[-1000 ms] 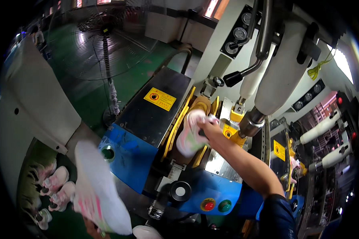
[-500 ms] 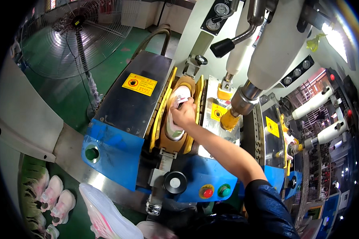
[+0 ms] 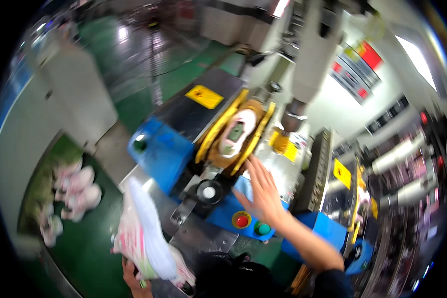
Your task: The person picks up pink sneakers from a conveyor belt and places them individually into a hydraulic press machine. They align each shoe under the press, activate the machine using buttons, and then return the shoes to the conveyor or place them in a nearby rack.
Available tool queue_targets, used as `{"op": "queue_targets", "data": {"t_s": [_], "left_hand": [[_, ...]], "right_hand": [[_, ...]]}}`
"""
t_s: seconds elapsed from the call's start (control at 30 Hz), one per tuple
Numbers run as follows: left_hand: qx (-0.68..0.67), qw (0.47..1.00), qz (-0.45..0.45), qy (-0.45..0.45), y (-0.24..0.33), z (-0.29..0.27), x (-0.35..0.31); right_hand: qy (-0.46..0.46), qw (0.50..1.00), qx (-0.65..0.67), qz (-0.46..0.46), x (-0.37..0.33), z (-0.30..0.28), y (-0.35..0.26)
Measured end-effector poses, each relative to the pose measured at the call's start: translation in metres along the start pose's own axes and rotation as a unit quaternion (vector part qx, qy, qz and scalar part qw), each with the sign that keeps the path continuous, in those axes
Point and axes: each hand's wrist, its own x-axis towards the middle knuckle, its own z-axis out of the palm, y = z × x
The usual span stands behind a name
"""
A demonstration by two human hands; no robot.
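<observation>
In the press, between two yellow padded side walls (image 3: 213, 130), a pale pink and white sneaker (image 3: 247, 119) sits with its opening facing up. My right hand (image 3: 264, 191) hovers beside it, above the blue front panel, fingers stretched out and holding nothing. At the lower left my left hand (image 3: 130, 278) grips a pink and white sneaker (image 3: 134, 228) near its heel; this one is tilted on its side, white sole toward the right. Another sneaker (image 3: 183, 268) shows partly behind it. Motion blurs the picture somewhat.
The blue panel carries a red button (image 3: 241, 219) and a green button (image 3: 262, 228). A black round knob (image 3: 209, 191) stands before the press. Above hangs a white press cylinder (image 3: 308, 74). Several sneakers (image 3: 82, 193) stand at the left. A second machine (image 3: 340, 184) is at the right.
My right hand has let go of the sneaker in the press and drawn back toward me, opening. The view has shifted, and my left hand now shows at the tilted sneaker.
</observation>
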Motion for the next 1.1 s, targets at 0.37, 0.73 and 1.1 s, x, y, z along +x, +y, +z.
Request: {"op": "queue_targets", "data": {"t_s": [0.37, 0.73, 1.1], "left_hand": [[0.001, 0.980, -0.034, -0.195, 0.031, 0.067, -0.110], [0.263, 0.813, 0.219, -0.472, 0.037, 0.050, -0.151], [0.064, 0.995, -0.025, -0.068, 0.053, -0.064, -0.124]], "right_hand": [[-0.075, 0.861, 0.482, 0.144, -0.165, -0.024, -0.081], [-0.366, 0.370, 0.768, 0.372, -0.250, -0.035, -0.157], [-0.234, 0.916, 0.194, 0.263, -0.256, 0.118, -0.202]]}}
